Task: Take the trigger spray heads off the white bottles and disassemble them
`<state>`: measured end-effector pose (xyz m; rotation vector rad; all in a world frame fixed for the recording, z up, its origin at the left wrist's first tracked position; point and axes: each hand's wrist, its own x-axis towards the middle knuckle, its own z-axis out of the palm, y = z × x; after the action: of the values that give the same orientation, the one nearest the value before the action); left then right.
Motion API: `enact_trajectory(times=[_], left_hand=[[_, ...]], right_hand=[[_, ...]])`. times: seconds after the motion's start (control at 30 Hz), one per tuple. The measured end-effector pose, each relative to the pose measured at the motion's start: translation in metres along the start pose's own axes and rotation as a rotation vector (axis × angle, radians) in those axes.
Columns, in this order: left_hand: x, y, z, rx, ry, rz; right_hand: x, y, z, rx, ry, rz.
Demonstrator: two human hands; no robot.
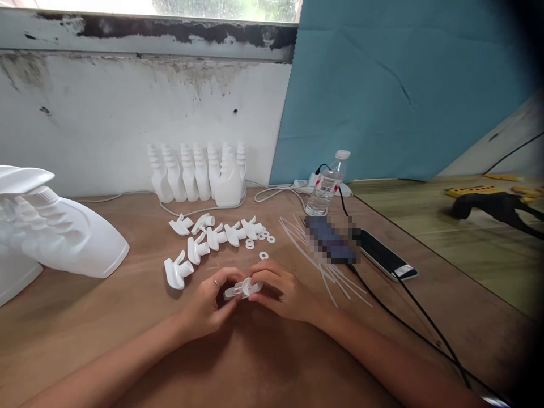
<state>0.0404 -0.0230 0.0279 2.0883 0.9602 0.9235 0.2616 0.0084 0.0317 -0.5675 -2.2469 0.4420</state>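
Note:
Between both hands I hold a white trigger spray head (244, 289), its round collar turned up toward me. My left hand (215, 297), with a ring on one finger, is closed on its left end. The fingers of my right hand (283, 290) pinch the collar side. Just beyond lie several more spray heads (216, 237) in loose rows on the table. Small white ring washers (264, 255) are scattered to their right. Thin translucent tubes (325, 260) lie fanned out beyond my right hand.
White empty-looking spray bottles (191, 175) stand along the wall. Large white bottles (80, 232) lean at the left. A clear water bottle (325, 190), a blurred-out dark object (331, 241), a black power bank-like device (386, 255) and cables (429, 323) occupy the right side of the brown table (127, 351).

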Motion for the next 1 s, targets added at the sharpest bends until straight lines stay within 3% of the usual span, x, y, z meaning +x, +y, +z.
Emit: enact_trajectory(times=[0.13,0.37,0.53,0.83,1.0], left_hand=[[-0.003,-0.004,0.002,0.119,-0.063,0.14],[-0.001,-0.008,0.006,0.156,0.017,-0.077],[0.001,-0.006,0.004,0.143,0.071,-0.034],[-0.002,-0.007,0.003,0.156,0.059,-0.013],[-0.005,-0.011,0.007,0.172,0.07,-0.058]], right_hand=[[0.0,-0.001,0.002,-0.033,0.019,-0.013],[0.002,-0.003,-0.002,-0.224,-0.051,-0.065],[0.001,-0.008,0.006,-0.407,-0.028,-0.002],[0.0,-0.007,0.011,0.035,-0.03,0.098],[0.0,-0.008,0.009,0.042,0.059,0.05]])
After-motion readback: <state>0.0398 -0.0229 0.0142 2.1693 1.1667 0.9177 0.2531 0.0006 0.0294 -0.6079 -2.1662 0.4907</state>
